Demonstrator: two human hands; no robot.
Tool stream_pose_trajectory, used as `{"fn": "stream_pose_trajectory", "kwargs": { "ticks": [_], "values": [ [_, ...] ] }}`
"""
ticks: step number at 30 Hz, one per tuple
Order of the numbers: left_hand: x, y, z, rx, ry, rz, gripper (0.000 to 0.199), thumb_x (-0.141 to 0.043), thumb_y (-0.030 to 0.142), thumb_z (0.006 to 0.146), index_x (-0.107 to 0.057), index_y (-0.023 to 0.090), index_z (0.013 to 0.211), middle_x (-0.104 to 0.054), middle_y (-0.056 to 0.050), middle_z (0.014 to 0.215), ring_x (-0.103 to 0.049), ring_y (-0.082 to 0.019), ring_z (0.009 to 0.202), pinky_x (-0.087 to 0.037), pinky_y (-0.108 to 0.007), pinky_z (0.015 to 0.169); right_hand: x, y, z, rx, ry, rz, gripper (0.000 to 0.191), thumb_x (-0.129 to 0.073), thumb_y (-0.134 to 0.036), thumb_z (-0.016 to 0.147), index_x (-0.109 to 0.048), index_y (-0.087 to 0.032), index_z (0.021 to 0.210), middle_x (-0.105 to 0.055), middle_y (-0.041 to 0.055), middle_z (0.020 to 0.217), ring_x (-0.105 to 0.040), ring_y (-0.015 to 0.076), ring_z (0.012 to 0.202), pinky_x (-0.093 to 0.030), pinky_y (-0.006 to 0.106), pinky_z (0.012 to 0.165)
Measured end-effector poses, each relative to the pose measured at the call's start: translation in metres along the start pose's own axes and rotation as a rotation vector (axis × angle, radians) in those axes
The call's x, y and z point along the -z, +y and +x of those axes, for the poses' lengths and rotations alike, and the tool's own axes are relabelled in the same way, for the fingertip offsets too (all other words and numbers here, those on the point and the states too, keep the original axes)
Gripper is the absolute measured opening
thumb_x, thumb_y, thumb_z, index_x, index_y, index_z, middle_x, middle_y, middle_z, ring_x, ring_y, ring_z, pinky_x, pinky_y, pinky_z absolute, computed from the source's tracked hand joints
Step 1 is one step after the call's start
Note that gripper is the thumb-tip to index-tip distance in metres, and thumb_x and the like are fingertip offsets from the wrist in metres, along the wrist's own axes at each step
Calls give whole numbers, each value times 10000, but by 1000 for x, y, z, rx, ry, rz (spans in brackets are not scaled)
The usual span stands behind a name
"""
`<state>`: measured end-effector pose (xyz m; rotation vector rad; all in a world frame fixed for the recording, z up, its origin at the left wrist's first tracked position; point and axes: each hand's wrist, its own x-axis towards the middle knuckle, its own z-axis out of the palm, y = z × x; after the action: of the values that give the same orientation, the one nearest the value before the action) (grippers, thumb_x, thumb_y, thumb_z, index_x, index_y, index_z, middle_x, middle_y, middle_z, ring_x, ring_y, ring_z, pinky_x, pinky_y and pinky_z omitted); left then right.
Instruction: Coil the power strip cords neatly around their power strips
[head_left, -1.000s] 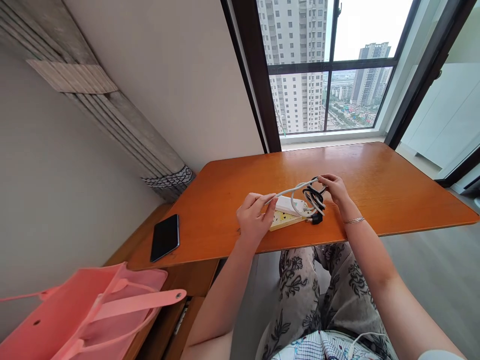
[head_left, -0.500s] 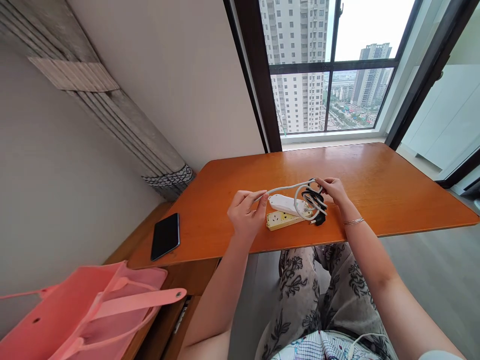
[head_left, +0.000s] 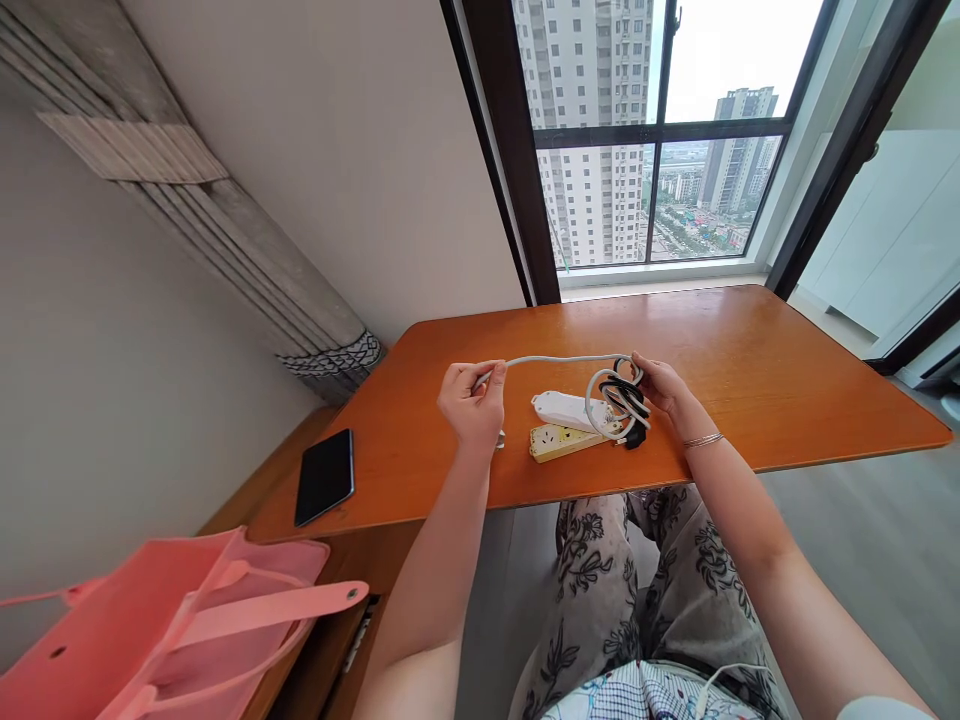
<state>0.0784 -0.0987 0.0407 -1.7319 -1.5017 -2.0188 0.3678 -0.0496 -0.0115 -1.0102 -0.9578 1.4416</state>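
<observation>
A white cable [head_left: 562, 358] runs nearly straight between my two hands, above the wooden table [head_left: 675, 330]. My left hand [head_left: 477, 400] pinches it at one end of this stretch, and a small white piece shows beside the wrist. At the other end my right hand [head_left: 658, 384] holds the cable where it meets a tangle of white and black cords. Under the loops lie a white power strip [head_left: 566, 409] and a yellowish power strip [head_left: 559, 441], side by side and touching. A black plug [head_left: 635, 435] hangs or rests by the tangle.
A black phone [head_left: 325, 477] lies at the table's left end. Below it, at the lower left, is a pink bag [head_left: 180, 600] with straps. A gathered curtain [head_left: 247, 240] hangs on the left, and a window stands behind the table.
My left hand has moved left, away from the power strips, and the cable stretch between my hands is longer and straighter. My right hand has stayed near the tangle.
</observation>
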Motion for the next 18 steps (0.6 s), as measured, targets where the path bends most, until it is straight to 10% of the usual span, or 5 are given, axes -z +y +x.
{"fn": "stream_pose_trajectory", "kwargs": {
  "ticks": [9, 14, 18],
  "values": [
    [-19, -10, 21, 128, 120, -84, 98, -707, 234, 774, -675, 151, 731, -553, 1, 733, -511, -98, 651, -421, -225, 594, 1, 4, 5, -140, -37, 123, 337, -799, -434, 774, -600, -177, 686, -566, -21, 539, -495, 91, 461, -451, 225, 447],
    [-14, -34, 62, 213, 371, -19, 58, -613, 175, 858, -601, 155, 806, -538, -1, 787, -560, -132, 781, -479, -270, 775, 9, 0, 7, -103, 4, 188, 361, -712, -436, 856, -523, -210, 647, -564, -29, 530, -524, 103, 467, -496, 240, 493],
    [-10, -42, 74, 93, 86, 145, 75, -684, 215, 827, -647, 155, 802, -567, -26, 800, -563, -157, 786, -479, -291, 780, 7, 4, 11, -46, -2, 205, 366, -705, -471, 843, -514, -223, 653, -566, -28, 533, -554, 127, 503, -520, 268, 532]
  ]
}}
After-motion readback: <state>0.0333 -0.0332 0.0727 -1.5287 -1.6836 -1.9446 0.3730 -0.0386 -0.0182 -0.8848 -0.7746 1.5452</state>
